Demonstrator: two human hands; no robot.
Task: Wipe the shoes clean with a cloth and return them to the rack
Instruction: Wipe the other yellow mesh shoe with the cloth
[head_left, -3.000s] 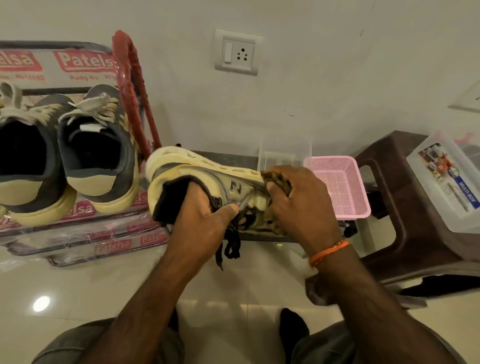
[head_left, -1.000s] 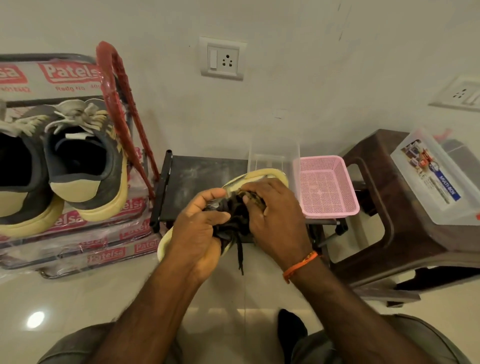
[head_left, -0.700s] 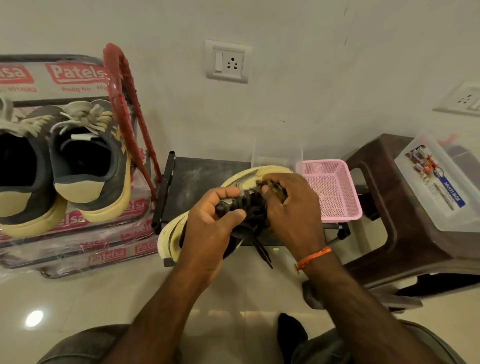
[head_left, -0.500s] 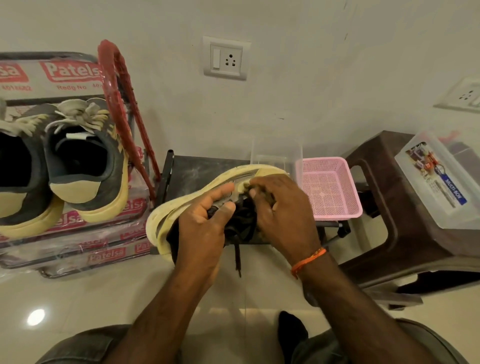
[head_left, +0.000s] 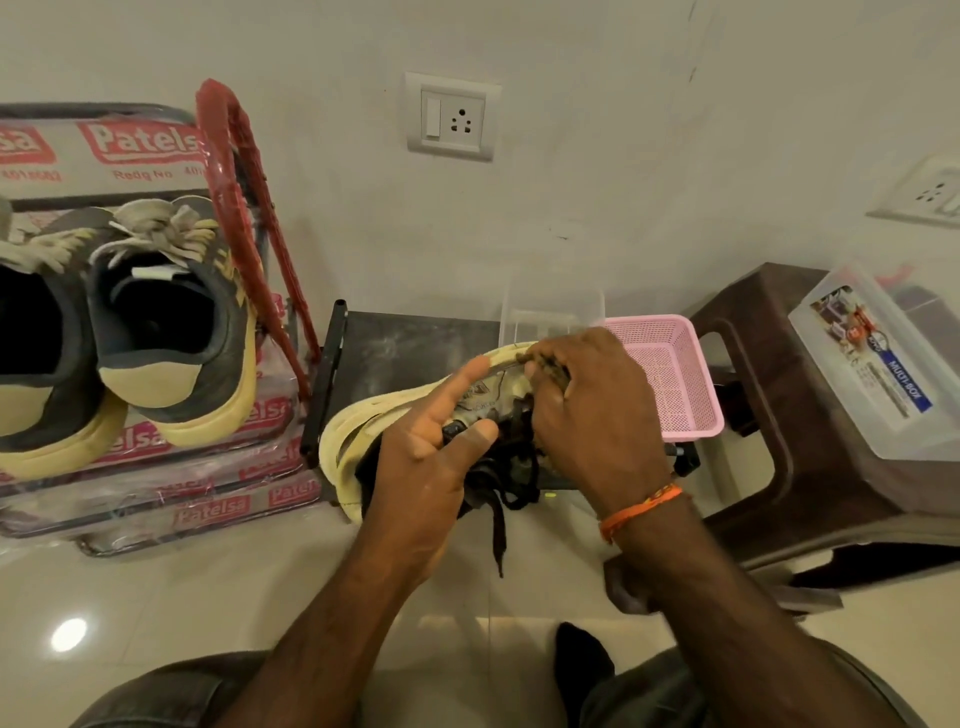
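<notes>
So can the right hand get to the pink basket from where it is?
Probably yes: the right hand pinches the cloth at the sneaker, and the pink basket sits just beyond it, nothing between, though it must let go first.

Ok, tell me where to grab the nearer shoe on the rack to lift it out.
Take the nearer shoe by its heel collar, coming from the front. The heel faces outward and the opening gapes upward, so fingers can hook inside with the thumb on the cream heel patch. The red rack frame crowds its right side.
</notes>
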